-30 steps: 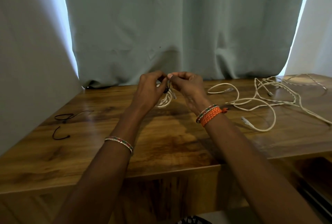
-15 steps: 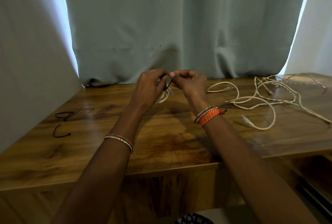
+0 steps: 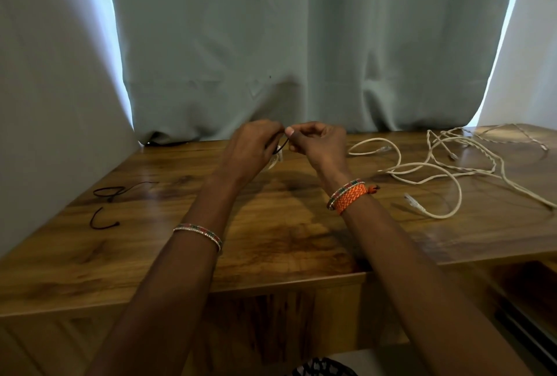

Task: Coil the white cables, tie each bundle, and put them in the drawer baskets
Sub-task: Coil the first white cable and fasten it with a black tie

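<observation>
Pinching a dark tie (image 3: 279,148) between them, the left hand (image 3: 251,149) and right hand (image 3: 321,145) meet above the counter (image 3: 271,234), each grip narrow on the tie. A coiled white cable (image 3: 275,161) shows below the left hand. Loose white cables (image 3: 437,170) sprawl to the right.

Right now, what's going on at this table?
A person is tying up a coiled white cable. Both hands are raised over the wooden table: the left hand and right hand pinch a thin dark tie between them, with the small white coil mostly hidden behind the left hand. To the right, loose white cables still lie tangled and uncoiled. At the left, spare dark ties wait on the table. No drawer basket is clearly visible.
</observation>
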